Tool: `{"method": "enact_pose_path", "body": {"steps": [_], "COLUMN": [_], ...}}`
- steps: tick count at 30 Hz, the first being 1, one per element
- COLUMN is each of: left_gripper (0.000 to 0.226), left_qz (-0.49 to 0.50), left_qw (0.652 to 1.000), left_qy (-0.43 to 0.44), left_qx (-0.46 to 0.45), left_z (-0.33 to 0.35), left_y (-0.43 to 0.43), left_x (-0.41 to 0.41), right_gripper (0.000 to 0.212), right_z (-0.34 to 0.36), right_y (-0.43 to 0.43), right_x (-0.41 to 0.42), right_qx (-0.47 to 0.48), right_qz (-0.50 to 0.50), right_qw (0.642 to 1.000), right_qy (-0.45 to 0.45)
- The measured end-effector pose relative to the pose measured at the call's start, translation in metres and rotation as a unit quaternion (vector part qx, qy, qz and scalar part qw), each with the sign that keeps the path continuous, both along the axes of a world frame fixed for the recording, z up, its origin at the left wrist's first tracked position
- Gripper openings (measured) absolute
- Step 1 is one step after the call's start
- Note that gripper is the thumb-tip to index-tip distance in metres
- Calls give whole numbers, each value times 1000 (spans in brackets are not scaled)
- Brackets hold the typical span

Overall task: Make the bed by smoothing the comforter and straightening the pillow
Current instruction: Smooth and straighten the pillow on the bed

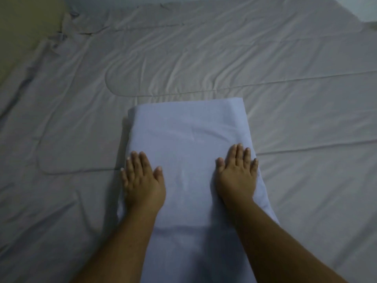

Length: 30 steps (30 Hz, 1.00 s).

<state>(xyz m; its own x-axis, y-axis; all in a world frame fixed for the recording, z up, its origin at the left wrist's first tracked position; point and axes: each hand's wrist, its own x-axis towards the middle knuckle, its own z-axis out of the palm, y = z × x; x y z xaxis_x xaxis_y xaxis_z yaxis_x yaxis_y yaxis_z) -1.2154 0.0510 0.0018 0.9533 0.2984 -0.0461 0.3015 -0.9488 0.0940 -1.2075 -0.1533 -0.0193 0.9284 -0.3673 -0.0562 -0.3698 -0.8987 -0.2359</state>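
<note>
A pale blue pillow point(187, 135) lies lengthwise in front of me on the white quilted comforter point(204, 58). My left hand point(141, 181) rests flat on the pillow's left edge, fingers stretched out and pointing away from me. On the pillow's right edge my right hand point(237, 174) lies flat the same way. Both palms press down and hold nothing. The comforter is spread over the whole bed with many shallow wrinkles and stitched curved seams.
An olive-coloured surface point(22, 23) shows at the far left corner, beyond the comforter's rumpled edge. A white strip point(359, 9) shows at the far right corner past the bed's edge.
</note>
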Motion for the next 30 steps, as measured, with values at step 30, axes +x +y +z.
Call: {"method": "enact_pose_path", "body": {"steps": [30], "left_gripper": [83], "left_qz": [-57], "left_qw": [998], "left_qy": [27], "left_qx": [29], "left_z": [-6], "left_y": [-11], "left_x": [3], "right_gripper": [63], "right_z": [9], "right_y": [-25], "right_x": [-7], "right_qx": [44], "right_qz": [-6], "right_qw": [998], "right_qy": [47]}}
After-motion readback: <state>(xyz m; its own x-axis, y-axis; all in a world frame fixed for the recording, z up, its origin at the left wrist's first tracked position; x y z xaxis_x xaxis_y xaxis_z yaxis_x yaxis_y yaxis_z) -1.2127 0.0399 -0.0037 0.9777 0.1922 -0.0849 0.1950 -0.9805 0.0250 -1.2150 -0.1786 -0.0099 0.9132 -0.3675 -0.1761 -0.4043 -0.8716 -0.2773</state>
